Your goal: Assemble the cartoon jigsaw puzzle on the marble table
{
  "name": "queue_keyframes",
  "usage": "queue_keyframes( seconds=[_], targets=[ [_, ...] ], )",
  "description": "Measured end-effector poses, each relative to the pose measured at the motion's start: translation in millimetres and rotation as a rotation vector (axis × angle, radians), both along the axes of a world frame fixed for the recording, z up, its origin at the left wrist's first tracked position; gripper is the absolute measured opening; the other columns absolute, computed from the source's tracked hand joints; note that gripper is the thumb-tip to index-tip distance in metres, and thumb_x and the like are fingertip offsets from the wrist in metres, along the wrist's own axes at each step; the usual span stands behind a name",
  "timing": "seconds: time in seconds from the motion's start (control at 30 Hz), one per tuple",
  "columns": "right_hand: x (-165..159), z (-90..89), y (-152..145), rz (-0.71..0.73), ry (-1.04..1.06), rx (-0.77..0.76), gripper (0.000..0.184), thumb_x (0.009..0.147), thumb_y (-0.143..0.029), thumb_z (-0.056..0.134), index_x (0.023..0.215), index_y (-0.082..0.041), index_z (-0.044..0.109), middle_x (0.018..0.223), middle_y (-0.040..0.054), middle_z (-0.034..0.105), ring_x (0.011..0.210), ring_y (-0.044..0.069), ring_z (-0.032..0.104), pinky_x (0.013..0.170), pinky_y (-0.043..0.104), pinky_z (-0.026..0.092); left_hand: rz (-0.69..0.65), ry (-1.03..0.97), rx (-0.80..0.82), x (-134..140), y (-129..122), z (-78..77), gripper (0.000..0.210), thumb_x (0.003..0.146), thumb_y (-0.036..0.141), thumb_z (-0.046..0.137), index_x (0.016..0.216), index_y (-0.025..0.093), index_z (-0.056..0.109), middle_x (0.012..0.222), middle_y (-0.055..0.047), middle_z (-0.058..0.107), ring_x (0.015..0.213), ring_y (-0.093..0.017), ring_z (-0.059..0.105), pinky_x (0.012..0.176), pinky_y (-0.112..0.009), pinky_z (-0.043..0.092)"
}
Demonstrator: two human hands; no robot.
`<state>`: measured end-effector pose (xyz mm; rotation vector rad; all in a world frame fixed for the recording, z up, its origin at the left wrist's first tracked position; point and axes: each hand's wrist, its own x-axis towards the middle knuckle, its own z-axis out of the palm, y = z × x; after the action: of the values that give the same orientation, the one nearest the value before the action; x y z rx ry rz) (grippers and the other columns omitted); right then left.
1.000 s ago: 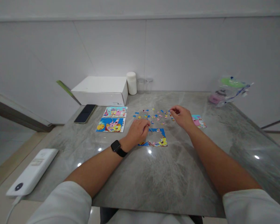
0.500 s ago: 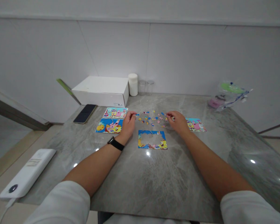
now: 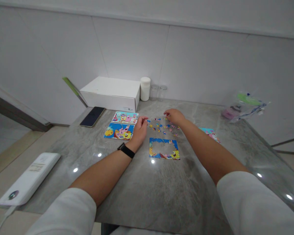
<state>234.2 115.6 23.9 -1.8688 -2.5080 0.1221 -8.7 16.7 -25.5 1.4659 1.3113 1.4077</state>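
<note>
Several small loose jigsaw pieces point(image 3: 158, 125) lie scattered on the grey marbled table. In front of them is a puzzle frame board point(image 3: 164, 156) with a blue and yellow cartoon border and a bare middle. My left hand point(image 3: 140, 129) rests at the left edge of the pieces, fingers loosely bent and apart from the thumb, close to a blue piece point(image 3: 149, 121). Over the back of the pieces, my right hand point(image 3: 175, 117) points down with its fingertips drawn together. Whatever they hold, if anything, is too small to make out.
Cartoon picture cards point(image 3: 119, 131) lie left of my left hand; another card point(image 3: 212, 133) is partly behind my right forearm. Behind are a phone point(image 3: 92, 116), white box point(image 3: 110, 93), white bottle point(image 3: 145, 88) and clear glasses point(image 3: 158, 93). A plastic bag point(image 3: 245, 106) sits back right, a power bank point(image 3: 30, 178) front left.
My right hand has moved left and away from me, from the right edge of the pieces to above their back. The left hand stays beside them. The camera view has tilted slightly.
</note>
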Motion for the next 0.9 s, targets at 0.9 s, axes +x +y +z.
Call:
queue_keyframes(
  seconds=[0.9],
  targets=[
    [39.8, 68.5, -14.1, 0.129, 0.063, -0.144, 0.023, 0.084, -0.025, 0.074, 0.105, -0.022, 0.083, 0.09, 0.0034, 0.08, 0.078, 0.018, 0.068, 0.071, 0.027, 0.045, -0.267, 0.152, 0.153, 13.0, -30.5, 20.2, 0.024, 0.099, 0.024, 0.055, 0.121, 0.022, 0.064, 0.094, -0.001, 0.064, 0.085, -0.016, 0.06, 0.08, -0.029, 0.049]
  ],
)
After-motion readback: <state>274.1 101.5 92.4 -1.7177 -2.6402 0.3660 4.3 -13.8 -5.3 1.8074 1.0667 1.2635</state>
